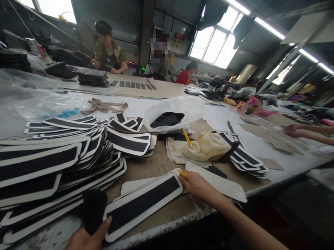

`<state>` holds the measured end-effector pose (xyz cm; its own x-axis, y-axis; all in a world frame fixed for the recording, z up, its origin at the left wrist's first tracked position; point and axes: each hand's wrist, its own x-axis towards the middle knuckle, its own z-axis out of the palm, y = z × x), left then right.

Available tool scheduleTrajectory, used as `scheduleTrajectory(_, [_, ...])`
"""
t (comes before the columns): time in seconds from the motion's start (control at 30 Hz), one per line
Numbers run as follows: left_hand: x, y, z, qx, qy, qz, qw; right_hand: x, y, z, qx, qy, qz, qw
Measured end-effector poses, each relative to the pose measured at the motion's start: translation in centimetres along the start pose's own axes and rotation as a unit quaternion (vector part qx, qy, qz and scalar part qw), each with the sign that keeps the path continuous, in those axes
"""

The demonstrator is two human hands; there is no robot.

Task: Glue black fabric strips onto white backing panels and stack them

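At the near edge of the worn grey worktable [163,165] lies a long white strip with rounded corners and a black rectangular panel down its middle [144,202], tilted so its far end points up and to the right. It rests on one or two plain white strips of the same shape, whose edges show along its upper side. The left hand [83,244] presses its thumb on the strip's near left corner while the fingers are closed round a black fuzzy pad [93,211] that stands just beside that end. The right hand [195,184] rests at the strip's far end, fingers pinched on a thin yellow stick [182,173] whose tip touches the white border there.

To the left, a large fanned heap of matching black-and-white strips [52,163] covers the table. Beyond the right hand sits a cream-coloured lumpy container with a second yellow stick standing in it [206,146], on scraps of white paper. Behind it is a clear plastic bag holding black pieces [173,115]. Another person's bare forearms [314,133] reach over the far right of the table
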<state>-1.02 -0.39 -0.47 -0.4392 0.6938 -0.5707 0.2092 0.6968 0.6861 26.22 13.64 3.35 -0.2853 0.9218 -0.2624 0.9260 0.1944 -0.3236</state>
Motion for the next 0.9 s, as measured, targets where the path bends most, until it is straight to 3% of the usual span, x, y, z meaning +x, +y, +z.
scheduleTrajectory(0.17, [-0.3,-0.2,-0.3,-0.078,0.005,0.041,0.996,0.9,0.5,0.8,0.076,-0.019,-0.018,0.997])
scheduleTrajectory(0.3, [-1.2,-0.3,-1.2,-0.15,-0.005,0.05,0.987,0.4,0.4,0.4,0.213,-0.046,-0.018,0.976])
scheduleTrajectory(0.47, [-2.0,0.3,-2.4,-0.254,0.022,0.045,0.966,-1.3,-0.5,-0.6,0.416,-0.1,0.003,0.904])
scheduleTrajectory(0.57, [-2.1,2.0,-3.3,-0.306,0.043,0.033,0.95,-1.6,-1.6,-1.9,0.514,-0.11,0.003,0.85])
scheduleTrajectory(0.67, [-2.0,5.1,-4.3,-0.367,0.081,0.035,0.926,-0.5,-2.9,-3.7,0.592,-0.078,0.012,0.802])
scheduleTrajectory(0.77, [-1.3,7.6,-5.4,-0.397,0.084,0.118,0.906,1.6,-4.1,-5.5,0.637,-0.026,0.021,0.77])
scheduleTrajectory(0.83, [-0.4,8.1,-5.9,-0.387,0.079,0.155,0.905,3.3,-4.9,-6.4,0.654,0.0,0.018,0.756])
scheduleTrajectory(0.9, [0.6,7.7,-6.0,-0.37,0.077,0.151,0.913,5.0,-5.9,-6.9,0.662,0.022,0.019,0.749])
